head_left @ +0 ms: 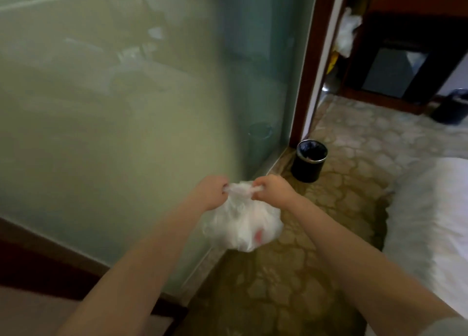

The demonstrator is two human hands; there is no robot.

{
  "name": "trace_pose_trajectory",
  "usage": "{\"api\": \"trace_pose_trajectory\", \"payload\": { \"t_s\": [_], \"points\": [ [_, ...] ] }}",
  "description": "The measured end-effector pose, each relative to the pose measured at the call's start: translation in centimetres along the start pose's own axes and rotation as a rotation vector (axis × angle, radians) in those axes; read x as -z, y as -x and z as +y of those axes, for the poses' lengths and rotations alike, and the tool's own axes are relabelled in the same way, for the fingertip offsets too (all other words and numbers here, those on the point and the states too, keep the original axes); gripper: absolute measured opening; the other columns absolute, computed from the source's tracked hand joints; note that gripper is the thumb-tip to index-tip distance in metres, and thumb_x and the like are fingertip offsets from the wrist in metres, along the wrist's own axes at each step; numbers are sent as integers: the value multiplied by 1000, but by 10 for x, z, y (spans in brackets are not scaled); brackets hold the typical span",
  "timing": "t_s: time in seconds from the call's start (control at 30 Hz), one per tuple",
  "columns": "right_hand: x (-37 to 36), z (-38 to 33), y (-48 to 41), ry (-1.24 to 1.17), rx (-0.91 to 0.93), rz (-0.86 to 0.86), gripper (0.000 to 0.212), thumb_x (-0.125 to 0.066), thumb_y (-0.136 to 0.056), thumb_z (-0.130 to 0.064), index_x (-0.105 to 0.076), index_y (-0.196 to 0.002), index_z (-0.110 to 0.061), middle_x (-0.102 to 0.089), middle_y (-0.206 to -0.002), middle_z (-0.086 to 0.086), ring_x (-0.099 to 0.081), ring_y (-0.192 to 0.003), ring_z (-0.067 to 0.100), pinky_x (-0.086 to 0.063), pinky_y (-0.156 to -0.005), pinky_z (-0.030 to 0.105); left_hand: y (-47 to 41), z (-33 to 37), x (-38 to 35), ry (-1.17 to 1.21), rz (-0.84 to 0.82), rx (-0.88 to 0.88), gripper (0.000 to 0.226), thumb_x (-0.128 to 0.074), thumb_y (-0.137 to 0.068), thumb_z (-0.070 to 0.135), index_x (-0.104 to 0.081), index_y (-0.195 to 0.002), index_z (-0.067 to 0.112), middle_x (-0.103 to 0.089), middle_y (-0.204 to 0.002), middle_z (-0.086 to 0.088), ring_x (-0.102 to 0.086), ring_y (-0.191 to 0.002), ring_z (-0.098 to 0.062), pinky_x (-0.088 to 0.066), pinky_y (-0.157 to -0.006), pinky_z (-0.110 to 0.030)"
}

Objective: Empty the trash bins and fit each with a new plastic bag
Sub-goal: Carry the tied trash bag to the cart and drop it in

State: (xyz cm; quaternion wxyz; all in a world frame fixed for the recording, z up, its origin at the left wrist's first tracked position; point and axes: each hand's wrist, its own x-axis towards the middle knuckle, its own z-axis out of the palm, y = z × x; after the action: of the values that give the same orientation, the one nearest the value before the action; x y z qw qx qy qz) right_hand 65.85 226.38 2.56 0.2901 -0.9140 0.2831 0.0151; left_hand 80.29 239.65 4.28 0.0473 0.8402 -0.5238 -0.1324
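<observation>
Left hand (pixel 211 192) and right hand (pixel 274 190), fingers curled, each grip the twisted top of a full bag (pixel 243 226) hanging over carpet (pixel 291 285). Bin (pixel 309 159) stands at one o'clock, apart.

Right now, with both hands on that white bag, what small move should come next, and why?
Probably finish tying the two ends shut. The left hand and right hand each pinch a twisted end of the bulging white bag, and no finished knot shows; the black bin stands apart.
</observation>
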Motion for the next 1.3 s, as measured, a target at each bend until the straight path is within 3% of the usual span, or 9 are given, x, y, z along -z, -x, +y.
{"api": "trace_pose_trajectory", "payload": {
  "t_s": [0.23, 0.37, 0.43, 0.53, 0.7, 0.8, 0.97, 1.1, 1.3],
  "points": [
    [99, 55, -27, 0, -98, 205, 22, -70, -86, -30, -71, -102, -14, -70, -99, 4, -62, -96, 22, -50, -83, 36, -109, 59, 47, 6, 101, -176, 18, -50, -89, 11, -61, -98, 0, -63, -105, -20, -57, -102, -37, -38, -77, -35],
    [143, 92, -55, -15, -197, 324, 7, -68, -87, -28, -67, -87, -21, -62, -82, -5, -59, -84, 18, -42, -70, 28, -192, 83, 60, 71, 52, -291, 8, -53, -87, 13, -58, -85, 7, -64, -94, -15, -60, -92, -32, -37, -71, -30],
    [162, 109, -67, -19, -229, 382, 10, -68, -87, -27, -61, -80, -26, -56, -75, -10, -56, -79, 15, -39, -68, 26, -234, 97, 66, 102, 13, -333, 8, -54, -88, 16, -57, -83, 10, -61, -89, -10, -59, -87, -28, -38, -68, -28],
    [197, 132, -80, -5, -312, 433, 7, -64, -89, -25, -67, -90, -19, -61, -83, -4, -57, -81, 16, -43, -70, 28, -297, 127, 81, 193, -42, -383, 12, -53, -91, 18, -57, -80, 14, -56, -81, -2, -54, -75, -18, -35, -57, -24],
    [259, 186, -87, 25, -470, 489, 17, -57, -94, -28, -67, -102, -16, -64, -93, 0, -60, -87, 19, -51, -76, 34, -388, 211, 96, 275, -58, -518, 15, -53, -90, 17, -54, -75, 16, -53, -79, -4, -53, -77, -22, -37, -63, -29],
    [289, 233, -83, -70, -546, 566, 17, -59, -93, -23, -64, -108, -17, -61, -97, -3, -59, -92, 18, -50, -81, 31, -433, 268, 90, 296, -103, -582, 10, -54, -90, 16, -62, -89, 11, -58, -86, -7, -55, -81, -23, -39, -63, -28],
    [330, 332, -94, -227, -588, 624, 53, -77, -81, -26, -53, -128, -22, -53, -107, -8, -54, -97, 11, -46, -85, 27, -508, 365, 72, 305, -148, -658, 11, -53, -91, 14, -60, -99, 11, -56, -89, -4, -52, -82, -19, -35, -58, -21],
    [371, 423, -111, -218, -567, 667, 71, -79, -76, -41, -47, -138, -26, -54, -115, -6, -53, -104, 12, -46, -90, 29, -562, 450, 61, 292, -169, -697, 6, -53, -91, 11, -58, -90, 14, -52, -79, 2, -49, -75, -14, -32, -55, -21],
    [459, 534, -152, -166, -562, 665, 40, -72, -83, -38, -64, -117, -18, -64, -103, 0, -58, -93, 16, -46, -79, 29, -648, 546, 77, 272, -155, -732, 15, -55, -89, 9, -63, -102, 10, -58, -91, -5, -55, -84, -20, -41, -68, -27]
  ]
}}
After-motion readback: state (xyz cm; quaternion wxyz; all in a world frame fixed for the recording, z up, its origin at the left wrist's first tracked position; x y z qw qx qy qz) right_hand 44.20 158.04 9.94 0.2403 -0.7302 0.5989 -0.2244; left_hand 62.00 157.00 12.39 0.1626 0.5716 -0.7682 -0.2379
